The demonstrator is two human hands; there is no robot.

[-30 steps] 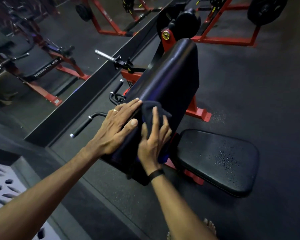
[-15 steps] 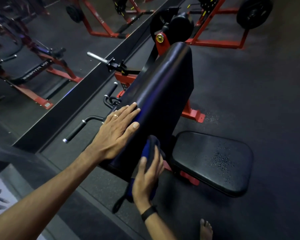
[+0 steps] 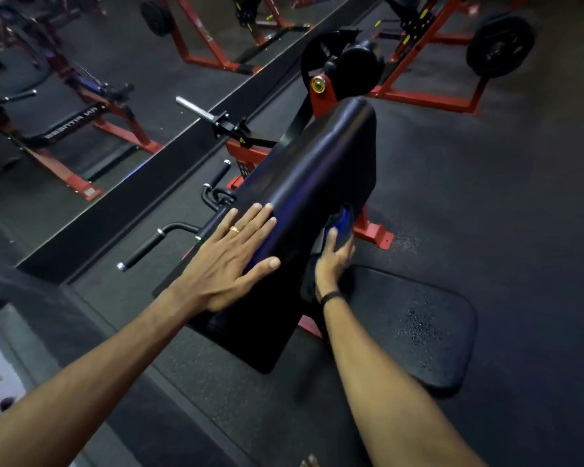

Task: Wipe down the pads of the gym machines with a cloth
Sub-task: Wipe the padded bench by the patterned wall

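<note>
Since the earlier frames the blue cloth [image 3: 343, 219] has slid off the top face of the long black vinyl arm pad [image 3: 317, 197] and round to its right flank, travelling up along that side, while the left hand [image 3: 228, 261] has stayed where it was. That cloth now sits bunched against the pad's right edge, about halfway along its length, just above the red steel frame foot [image 3: 373, 232]. The right hand [image 3: 334, 261] presses it there; a thumb shows on the blue fabric, but the fingers are hidden behind cloth and pad, so whether they curl round it or lie flat cannot be told. The hand comes at the pad from the side, probably because the flank is the face being cleaned now.

On the near end of the pad's top face the left hand lies flat, fingers straight and spread, a ring on one of them. It grips nothing; it seems to brace the pad against the sideways rubbing.

The pad's long axis runs from the near lower end, by the person, up and away to the rounded far end beneath the red pivot bracket with its yellow knob [image 3: 318, 85]. It slopes, far end higher.

Right of the pad's near end lies the flat black seat cushion [image 3: 418, 325], speckled with droplets and, by that look, not yet wiped. Left of the pad a black handlebar with a chrome end cap [image 3: 145, 247] juts out toward the mirrored wall.
</note>
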